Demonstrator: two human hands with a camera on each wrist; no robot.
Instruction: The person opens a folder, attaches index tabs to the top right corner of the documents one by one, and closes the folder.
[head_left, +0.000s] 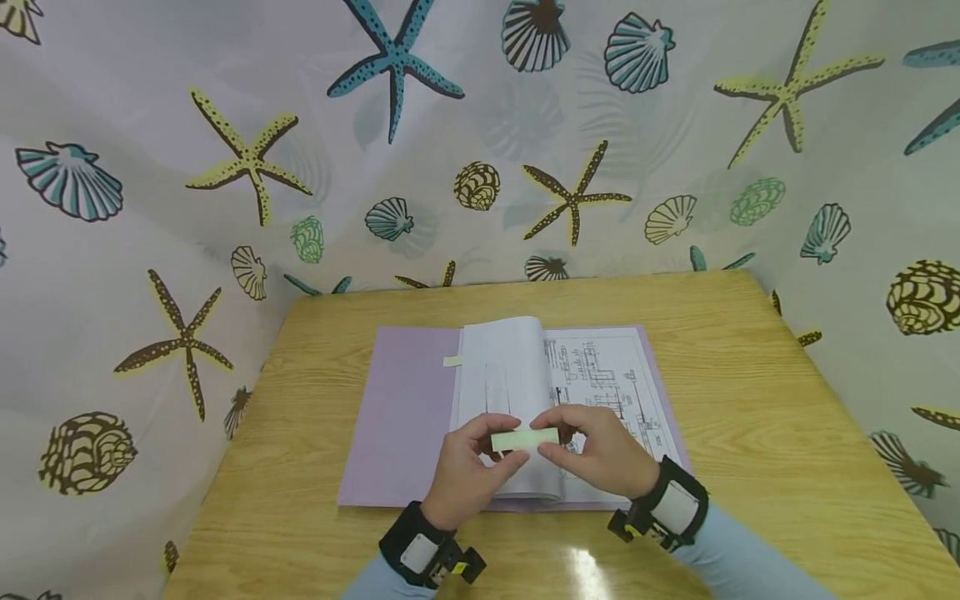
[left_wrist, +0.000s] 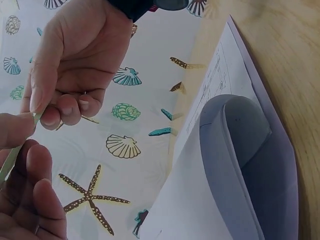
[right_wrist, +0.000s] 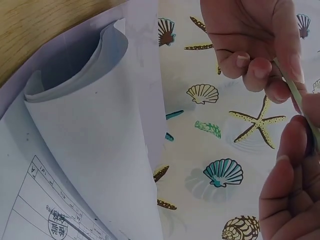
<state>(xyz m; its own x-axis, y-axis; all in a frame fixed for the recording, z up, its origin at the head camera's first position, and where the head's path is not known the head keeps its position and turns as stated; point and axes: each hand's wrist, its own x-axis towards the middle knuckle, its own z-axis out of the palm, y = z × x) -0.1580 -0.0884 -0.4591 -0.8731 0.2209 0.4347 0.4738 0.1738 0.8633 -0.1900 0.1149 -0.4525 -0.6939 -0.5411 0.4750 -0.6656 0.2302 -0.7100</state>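
Note:
A pale yellow-green strip [head_left: 517, 439], which looks like a narrow sticky note pad, is held level above the open folder. My left hand [head_left: 467, 471] pinches its left end between thumb and fingers. At the other end, my right hand [head_left: 606, 450] pinches it the same way. Edge-on, the strip [right_wrist: 293, 89] looks thin in the right wrist view. Below the hands lies a lilac folder [head_left: 405, 417] of papers. Its turned white pages [head_left: 498, 358] curl over to the left, and a printed technical drawing [head_left: 596, 367] shows on the right.
A small pale sticky tab [head_left: 452, 361] projects from the left edge of the turned pages. The folder lies on a wooden table [head_left: 300, 400]. A curtain [head_left: 450, 125] printed with shells and starfish surrounds the table's back and sides.

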